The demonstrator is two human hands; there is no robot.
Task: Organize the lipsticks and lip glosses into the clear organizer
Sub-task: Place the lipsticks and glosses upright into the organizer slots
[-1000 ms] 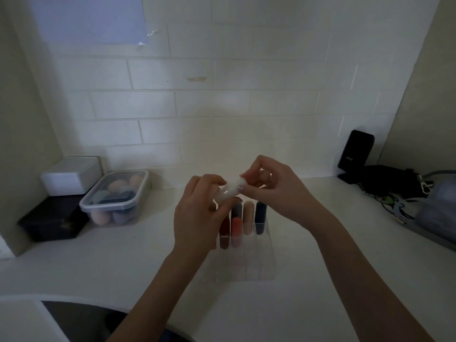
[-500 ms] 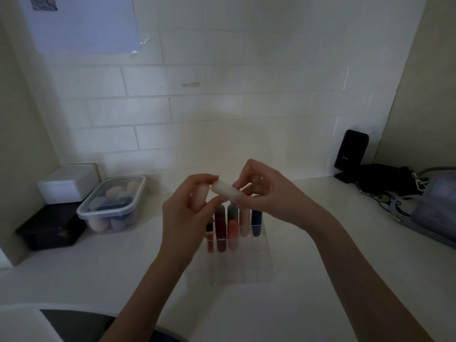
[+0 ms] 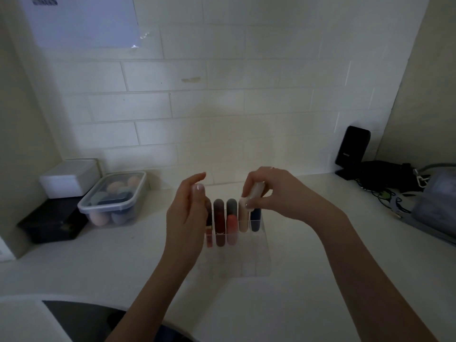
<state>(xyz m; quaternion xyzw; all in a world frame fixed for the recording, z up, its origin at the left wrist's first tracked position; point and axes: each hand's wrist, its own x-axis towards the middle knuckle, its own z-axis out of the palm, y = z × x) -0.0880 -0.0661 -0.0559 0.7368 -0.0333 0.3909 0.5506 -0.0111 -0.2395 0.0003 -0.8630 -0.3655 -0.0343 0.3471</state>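
A clear organizer (image 3: pixel 249 262) stands on the white counter in front of me. Its back rows hold several upright tubes: a dark red one (image 3: pixel 219 218), a coral one (image 3: pixel 231 229), a grey-capped one (image 3: pixel 231 206), a beige one (image 3: pixel 243 222) and a navy one (image 3: pixel 256 219). My right hand (image 3: pixel 278 193) pinches a whitish lip gloss tube (image 3: pixel 255 192), tilted, just above the beige and navy tubes. My left hand (image 3: pixel 188 218) hovers at the organizer's left side with fingers apart, holding nothing and hiding the leftmost tubes.
A lidded clear box of makeup sponges (image 3: pixel 114 198) sits at the left, beside a white box (image 3: pixel 70 177) stacked on a black box (image 3: pixel 53 224). A black speaker (image 3: pixel 352 149), dark cables (image 3: pixel 385 178) and a grey bag (image 3: pixel 436 206) lie at the right. The counter's front edge curves near me.
Both hands held the whitish tube above the organizer. My left hand has let go and drawn left; my right hand has carried the tube right and down toward the back row.
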